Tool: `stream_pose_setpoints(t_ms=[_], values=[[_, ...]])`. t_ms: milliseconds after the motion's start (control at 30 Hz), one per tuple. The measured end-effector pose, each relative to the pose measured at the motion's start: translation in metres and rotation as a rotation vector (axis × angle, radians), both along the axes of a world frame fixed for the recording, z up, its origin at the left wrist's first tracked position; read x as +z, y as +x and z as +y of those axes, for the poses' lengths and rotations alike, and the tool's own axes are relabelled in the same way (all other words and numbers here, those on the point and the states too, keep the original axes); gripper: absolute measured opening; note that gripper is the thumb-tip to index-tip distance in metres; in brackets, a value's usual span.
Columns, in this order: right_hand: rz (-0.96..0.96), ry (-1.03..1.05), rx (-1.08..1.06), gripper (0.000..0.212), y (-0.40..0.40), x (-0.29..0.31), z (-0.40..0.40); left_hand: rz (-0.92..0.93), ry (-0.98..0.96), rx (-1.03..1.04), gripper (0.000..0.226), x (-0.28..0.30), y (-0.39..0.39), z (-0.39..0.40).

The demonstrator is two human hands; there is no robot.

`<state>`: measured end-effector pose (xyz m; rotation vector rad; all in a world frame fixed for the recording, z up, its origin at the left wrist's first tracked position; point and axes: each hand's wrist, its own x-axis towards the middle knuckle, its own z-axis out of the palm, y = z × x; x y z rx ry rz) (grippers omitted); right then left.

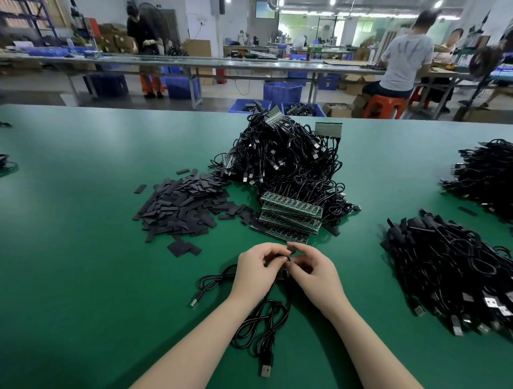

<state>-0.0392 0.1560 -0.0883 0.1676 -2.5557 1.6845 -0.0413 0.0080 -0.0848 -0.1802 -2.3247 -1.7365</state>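
The black sleeve (pixel 292 248) is pinched at the fingertips of my right hand (pixel 313 270), touching my left hand (pixel 256 268), whose curled fingers grip the cable (pixel 261 324) end; the cable trails back between my wrists across the counter (pixel 83 250)

Bright, even overhead light from ceiling lamps (pixel 331 2); soft glare patches on the green table (pixel 83 194), only faint short shadows under the left hand (pixel 256 268) and right hand (pixel 315 270). Centre sharp, far workshop soft and washed out, wide-angle bending at the edges.
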Motion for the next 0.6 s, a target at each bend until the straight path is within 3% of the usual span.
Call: stream_pose_setpoints(t_ms=[167,433,600], values=[[0.003,-0.03,-0.01,0.029,-0.0019,-0.0003,-0.0002,-0.004,0.031,0.008,0.037,-0.0029,0.0005,-0.001],[-0.002,-0.071,-0.043,0.008,-0.0009,0.0004,0.0003,-0.007,-0.002,-0.011,0.048,-0.0018,0.0026,0.0015],[-0.005,-0.044,-0.095,0.007,0.0003,0.0011,-0.0011,-0.007,-0.045,-0.011,0.047,-0.0021,0.0037,0.002]])
